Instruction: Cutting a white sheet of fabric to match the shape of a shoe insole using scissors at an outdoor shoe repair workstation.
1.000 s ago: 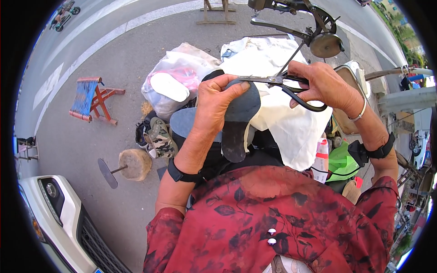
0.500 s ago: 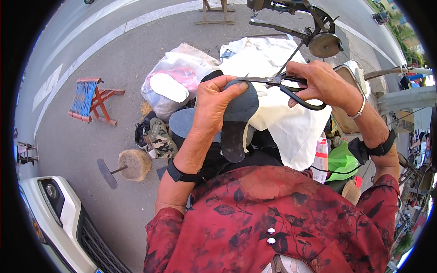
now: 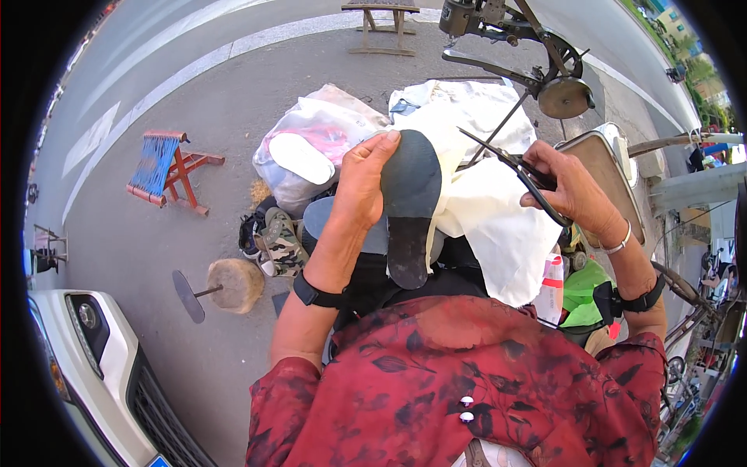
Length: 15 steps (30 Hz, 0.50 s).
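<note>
Between thumb and fingers, my left hand [image 3: 364, 175] grips a dark insole [image 3: 411, 175], blue-grey at the toe and black at the heel. Cream fabric [image 3: 498, 233] lies right behind and beside it, spread over my lap. My right hand [image 3: 572, 187] holds black-handled scissors [image 3: 510, 162] by their loops, the blades pointing up and left, apart from the insole. Below my left wrist shows another grey-blue sole-shaped piece [image 3: 319, 222], partly hidden by the forearm. A white insole [image 3: 302, 158] rests on a plastic bag [image 3: 264, 167] farther left.
A hand-cranked sewing machine [image 3: 537, 62] stands at the far right. Camouflage shoes [image 3: 282, 241], a round block with a metal plate [image 3: 236, 286] and a blue-strapped folding stool [image 3: 159, 167] are on the left. A white car [image 3: 101, 373] is at lower left; a tray [image 3: 603, 171] lies right.
The scissors have come away from the insole's top edge, moving right and down with my right hand. My left hand still holds the insole, whose toe now shows more fully.
</note>
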Each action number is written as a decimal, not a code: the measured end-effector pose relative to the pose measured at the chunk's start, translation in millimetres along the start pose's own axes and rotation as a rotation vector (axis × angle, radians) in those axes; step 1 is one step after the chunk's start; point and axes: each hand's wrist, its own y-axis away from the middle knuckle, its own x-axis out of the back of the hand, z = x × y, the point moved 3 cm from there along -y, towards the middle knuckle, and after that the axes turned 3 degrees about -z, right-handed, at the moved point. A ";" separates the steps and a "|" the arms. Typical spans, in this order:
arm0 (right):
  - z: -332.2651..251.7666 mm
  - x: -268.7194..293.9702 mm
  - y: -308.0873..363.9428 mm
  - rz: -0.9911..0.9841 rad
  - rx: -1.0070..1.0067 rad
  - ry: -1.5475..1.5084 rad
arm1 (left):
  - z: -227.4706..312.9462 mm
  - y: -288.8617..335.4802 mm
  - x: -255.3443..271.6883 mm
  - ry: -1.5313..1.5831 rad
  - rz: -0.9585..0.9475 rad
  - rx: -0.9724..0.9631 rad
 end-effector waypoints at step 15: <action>37.7 -127.6 148.4 -0.215 -0.102 0.165 | 55.6 27.8 75.5 -0.325 0.409 -0.341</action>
